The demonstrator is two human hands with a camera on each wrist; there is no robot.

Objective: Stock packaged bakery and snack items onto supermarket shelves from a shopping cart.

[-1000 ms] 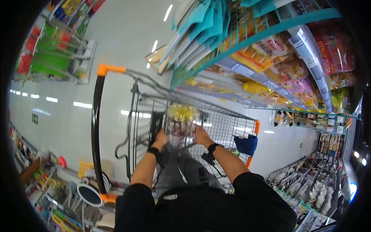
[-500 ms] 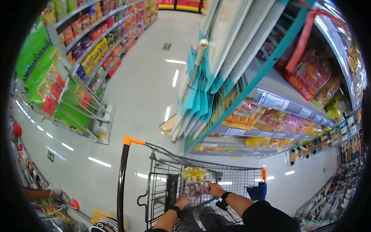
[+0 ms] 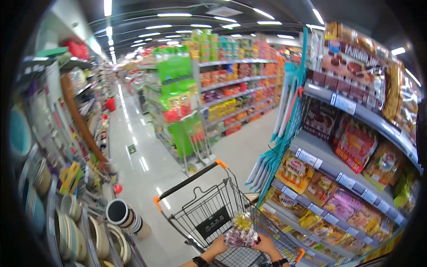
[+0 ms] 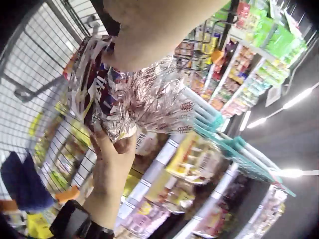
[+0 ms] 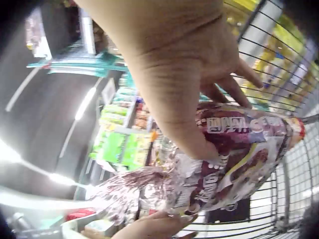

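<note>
Both hands hold a clear plastic food bag (image 3: pixel 240 238) above the shopping cart (image 3: pixel 202 196). It has a dark purple label, wheat-ear prints and a crinkled, gathered end, best seen in the left wrist view. My left hand (image 3: pixel 217 246) grips one side; up close in the left wrist view, its fingers are partly hidden by the bag. My right hand (image 3: pixel 266 245) grips the other side, its thumb pressing the label in the right wrist view. A shiny yellow patch (image 3: pixel 243 221) shows at the bag's far edge in the head view.
Packaged breads fill a shelf rack (image 3: pixel 342 178) close on the right, with teal-edged boards (image 3: pixel 262 171) hanging at its end. Baskets (image 3: pixel 73 231) and bins (image 3: pixel 124 216) line the left. Beyond the cart handle (image 3: pixel 189 180), an aisle floor (image 3: pixel 133 153) runs past a green display (image 3: pixel 178 107).
The head view has swung up and round to the left, bringing the ceiling, the left aisle and more of the bread shelf into sight. Both hands still hold the bag over the cart.
</note>
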